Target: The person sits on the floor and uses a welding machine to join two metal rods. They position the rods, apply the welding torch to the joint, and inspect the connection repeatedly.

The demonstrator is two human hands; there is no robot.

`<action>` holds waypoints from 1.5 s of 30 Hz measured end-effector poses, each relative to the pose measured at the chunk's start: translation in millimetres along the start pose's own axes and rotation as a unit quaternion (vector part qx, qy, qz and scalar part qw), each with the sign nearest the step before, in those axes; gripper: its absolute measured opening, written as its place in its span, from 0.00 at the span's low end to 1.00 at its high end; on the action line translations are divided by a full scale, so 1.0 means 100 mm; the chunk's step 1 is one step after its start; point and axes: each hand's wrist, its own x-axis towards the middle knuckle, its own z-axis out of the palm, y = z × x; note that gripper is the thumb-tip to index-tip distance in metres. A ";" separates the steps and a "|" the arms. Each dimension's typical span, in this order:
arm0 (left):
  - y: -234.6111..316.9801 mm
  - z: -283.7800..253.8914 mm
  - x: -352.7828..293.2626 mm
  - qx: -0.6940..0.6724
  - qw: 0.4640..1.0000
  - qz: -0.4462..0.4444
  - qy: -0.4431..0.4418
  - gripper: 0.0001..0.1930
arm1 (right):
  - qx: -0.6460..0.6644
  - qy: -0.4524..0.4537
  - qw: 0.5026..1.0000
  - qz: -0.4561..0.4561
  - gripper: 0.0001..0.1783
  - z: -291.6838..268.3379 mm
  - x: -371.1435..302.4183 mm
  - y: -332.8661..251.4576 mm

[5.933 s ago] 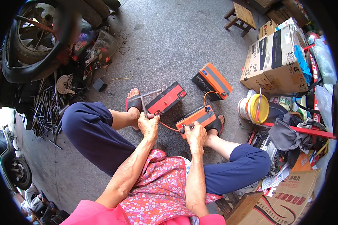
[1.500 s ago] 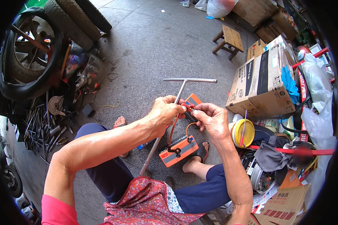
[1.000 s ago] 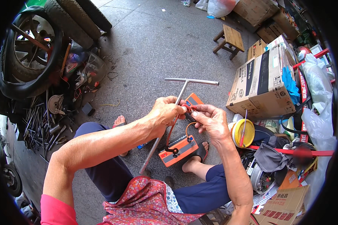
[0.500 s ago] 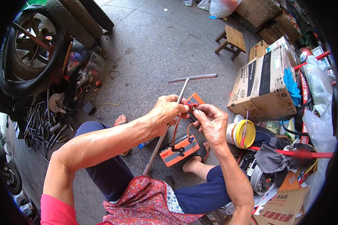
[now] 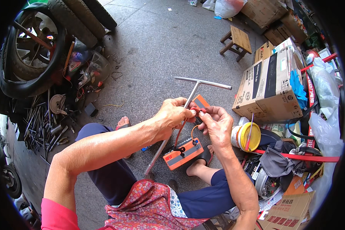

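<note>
My left hand (image 5: 171, 114) is closed with a red wire end between thumb and finger. The shaft of a metal T-handle (image 5: 157, 156) slants up through the same hand, its crossbar (image 5: 212, 83) beyond my fingers. My right hand (image 5: 219, 124) pinches a small red connector (image 5: 197, 110) that meets my left fingertips; its exact form is partly hidden. A red wire (image 5: 178, 135) hangs from there toward an orange battery (image 5: 175, 161) with a grey stripe on the floor. An orange wire (image 5: 192, 132) runs down to the battery's other end. Behind my hands lies another orange block (image 5: 200, 101).
Worn tires (image 5: 71, 19) and a wheel rim stand at the left, above a heap of metal tools (image 5: 61, 122). A wooden stool (image 5: 238, 40) stands ahead. Cardboard boxes (image 5: 270, 84), a yellow-lidded tub (image 5: 250, 137) with a screwdriver, and plastic bags line the right.
The T-handle has tilted, so its crossbar has shifted right and now slopes down to the right. Both hands stay close together at the red connector, with slight finger movement.
</note>
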 end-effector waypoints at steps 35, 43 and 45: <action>-1.43 -0.29 1.36 0.102 0.933 0.055 0.341 0.10 | -0.069 0.120 0.967 0.213 0.12 -0.01 1.47 1.56; -1.61 -0.44 1.43 0.023 0.939 0.071 0.334 0.11 | -0.101 0.124 0.965 0.210 0.10 0.05 1.47 1.50; -1.63 -0.46 1.44 0.031 0.944 0.074 0.321 0.12 | -0.102 0.121 0.965 0.209 0.11 0.04 1.49 1.50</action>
